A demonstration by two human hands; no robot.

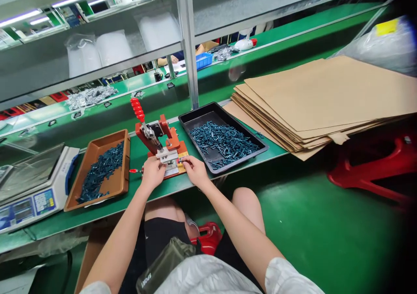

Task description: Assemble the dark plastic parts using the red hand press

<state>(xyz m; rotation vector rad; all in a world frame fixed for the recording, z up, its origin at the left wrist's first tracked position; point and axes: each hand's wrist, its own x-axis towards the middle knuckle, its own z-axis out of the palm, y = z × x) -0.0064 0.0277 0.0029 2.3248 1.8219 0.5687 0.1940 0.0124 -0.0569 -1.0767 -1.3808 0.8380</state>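
Observation:
A small orange hand press (161, 144) with a red-knobbed lever (137, 108) stands on the green bench between two trays. My left hand (152, 172) is curled at the press's front left, fingers closed against its base. My right hand (194, 169) pinches a small dark part at the press's white nest (169, 157). A black tray (222, 136) of several dark blue parts lies to the right. A brown tray (100, 169) with more of the same parts lies to the left.
A weighing scale (31, 183) sits at the far left. A stack of cardboard sheets (321, 100) covers the bench to the right. A steel post (190, 46) rises behind the press. Red stools (374, 166) stand on the green floor. Another person's hands work across the line.

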